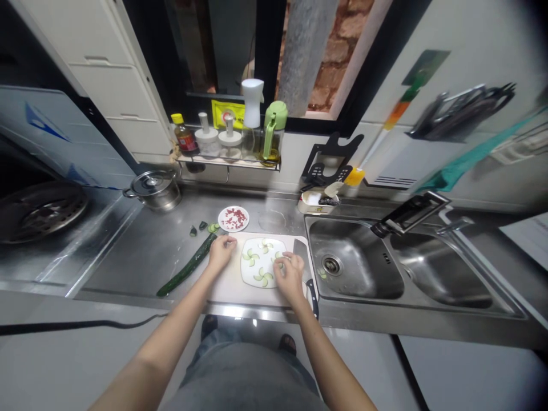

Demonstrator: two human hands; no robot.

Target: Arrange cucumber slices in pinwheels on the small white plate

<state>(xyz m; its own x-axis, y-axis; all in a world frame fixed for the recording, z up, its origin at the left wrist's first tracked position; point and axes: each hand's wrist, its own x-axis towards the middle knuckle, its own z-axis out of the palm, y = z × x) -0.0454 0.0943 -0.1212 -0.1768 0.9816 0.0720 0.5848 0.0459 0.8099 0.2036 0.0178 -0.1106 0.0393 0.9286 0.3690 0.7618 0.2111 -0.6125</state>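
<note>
1. The left hand rests with curled fingers on the white board, touching the long cucumber's end.
2. The right hand pinches a cucumber slice over the plate between both hands.
3. A knife lies just right of it.

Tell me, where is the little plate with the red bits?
The small plate of red bits sits on the steel counter, just behind the cutting board and beyond the left hand, beside the cucumber ends.
</note>
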